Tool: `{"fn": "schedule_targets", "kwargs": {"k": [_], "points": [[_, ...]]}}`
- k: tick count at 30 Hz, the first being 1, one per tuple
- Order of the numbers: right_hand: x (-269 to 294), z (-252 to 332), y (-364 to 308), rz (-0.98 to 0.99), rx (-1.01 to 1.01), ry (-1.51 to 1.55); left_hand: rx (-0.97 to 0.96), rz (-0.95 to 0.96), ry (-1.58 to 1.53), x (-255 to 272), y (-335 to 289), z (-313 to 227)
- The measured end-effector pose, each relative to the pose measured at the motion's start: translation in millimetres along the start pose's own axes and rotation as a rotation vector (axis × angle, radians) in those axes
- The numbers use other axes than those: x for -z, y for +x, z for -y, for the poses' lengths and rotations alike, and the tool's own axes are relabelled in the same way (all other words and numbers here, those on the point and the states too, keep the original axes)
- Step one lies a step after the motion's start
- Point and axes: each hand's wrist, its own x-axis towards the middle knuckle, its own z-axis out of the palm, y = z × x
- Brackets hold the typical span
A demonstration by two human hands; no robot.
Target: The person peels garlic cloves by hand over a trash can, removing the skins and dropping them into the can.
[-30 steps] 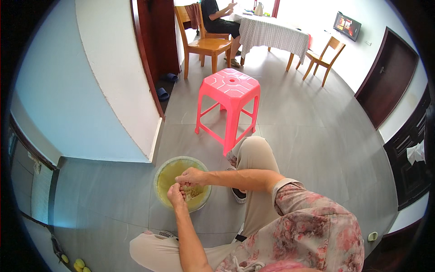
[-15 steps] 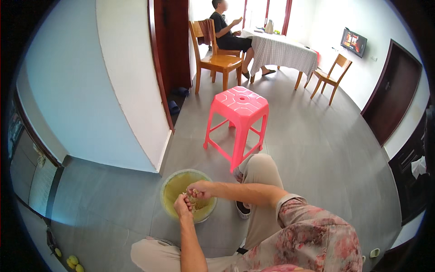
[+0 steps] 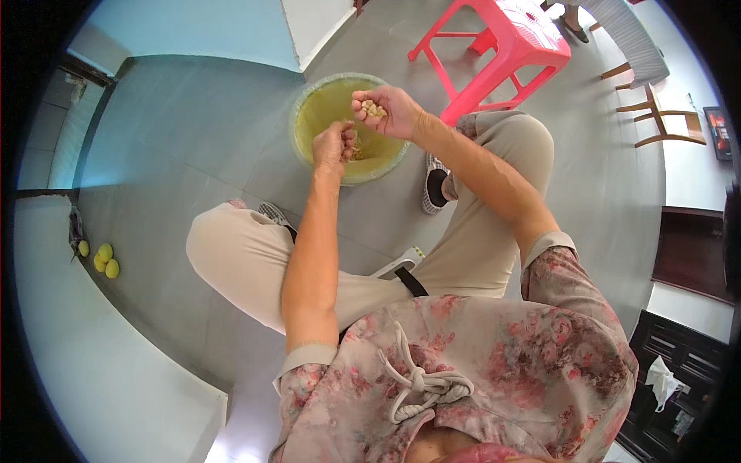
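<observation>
Both hands raised close together, fingers curled.
</observation>
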Motion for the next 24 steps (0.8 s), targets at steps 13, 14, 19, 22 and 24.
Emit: {"fn": "schedule_targets", "kwargs": {"k": [13,14,19,22,24], "points": [[1,-6,8,0.0,-0.104,-0.427,0.079,0.246,-0.307,10,16,-9],[-2,-6,7,0.003,-0.091,-0.434,0.052,0.239,-0.259,10,16,-11],[5,-14,2,0.076,0.01,-0.927,0.013,0.117,-0.155,-16,22,-4],[20,-20,-4,0.248,0.49,-1.387,-0.052,0.168,-0.067,-19,28,12],[-19,-38,-11,-0.107,0.193,-1.305,-0.088,0.071,0.1,10,21,14]]}}
